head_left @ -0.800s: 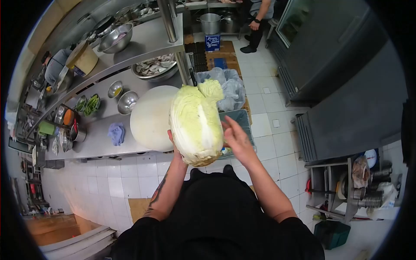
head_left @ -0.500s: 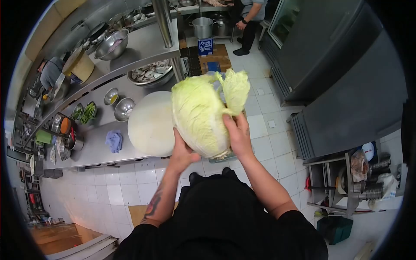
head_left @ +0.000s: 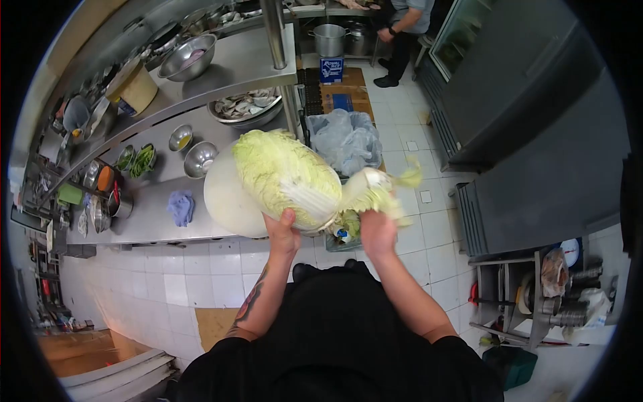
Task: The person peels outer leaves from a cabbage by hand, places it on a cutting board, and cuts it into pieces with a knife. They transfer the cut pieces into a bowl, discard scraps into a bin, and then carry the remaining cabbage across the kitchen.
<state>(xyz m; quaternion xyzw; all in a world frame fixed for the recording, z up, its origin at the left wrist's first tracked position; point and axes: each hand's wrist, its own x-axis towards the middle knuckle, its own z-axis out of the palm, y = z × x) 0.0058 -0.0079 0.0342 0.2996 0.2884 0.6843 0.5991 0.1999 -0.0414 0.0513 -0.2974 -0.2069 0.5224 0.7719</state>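
Note:
A large napa cabbage (head_left: 284, 177) is tilted over the round white cutting board (head_left: 224, 201). My left hand (head_left: 281, 234) grips its underside near the stem end, thumb up along the near side. Beside the stem end, my right hand (head_left: 379, 236) is closed on a pale cabbage leaf (head_left: 367, 191), its edges smeared by motion. That leaf overlaps the cabbage's base in this view. Below it, partly hidden, sits a green crate (head_left: 343, 246) with leafy scraps in it.
A bin lined with clear plastic (head_left: 345, 139) stands past the counter's end. On the steel counter (head_left: 151, 218) lie a blue cloth (head_left: 180, 208) and small metal bowls (head_left: 200, 159). A steel post (head_left: 273, 33) carries the shelf. A person (head_left: 405, 23) stands at the back.
The cabbage has shifted left over the board with my left hand. My right hand has pulled the leaf down and away from the head, to the right.

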